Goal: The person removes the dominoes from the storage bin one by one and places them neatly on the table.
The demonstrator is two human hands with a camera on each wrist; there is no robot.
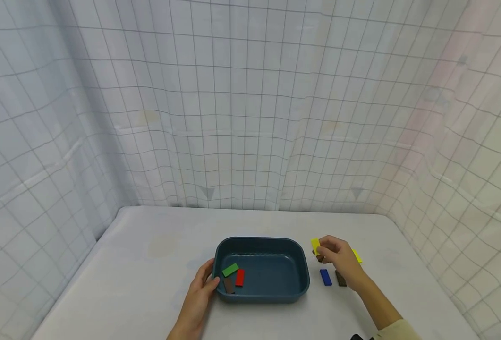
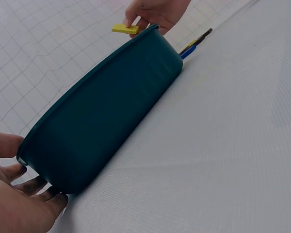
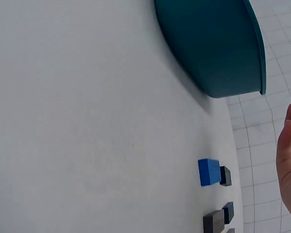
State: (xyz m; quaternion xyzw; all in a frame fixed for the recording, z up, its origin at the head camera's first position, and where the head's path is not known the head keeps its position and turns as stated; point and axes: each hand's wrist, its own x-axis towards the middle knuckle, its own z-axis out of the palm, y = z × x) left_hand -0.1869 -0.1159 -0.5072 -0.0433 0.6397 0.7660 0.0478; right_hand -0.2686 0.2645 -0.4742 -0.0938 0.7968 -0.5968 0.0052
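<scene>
A dark teal plastic tub [image 1: 271,299] stands on the white table, holding a green block [image 1: 230,270], a red block [image 1: 240,277] and a brown block [image 1: 228,285] at its left end. My left hand [image 1: 197,293] grips that end, thumb at the rim and fingers against the outer wall. My right hand [image 1: 339,259] pinches a flat yellow block [image 2: 125,29] in the air just right of the tub. Below this hand lie a blue block [image 1: 326,277] and a dark brown block [image 1: 341,278]. In the right wrist view the held block shows only at the edge.
Another yellow block [image 1: 357,256] lies behind the right wrist, partly covered. A dark block [image 1: 319,258] shows under the held one. White gridded curtains [image 1: 242,118] enclose the table [image 1: 157,241] at the back and sides.
</scene>
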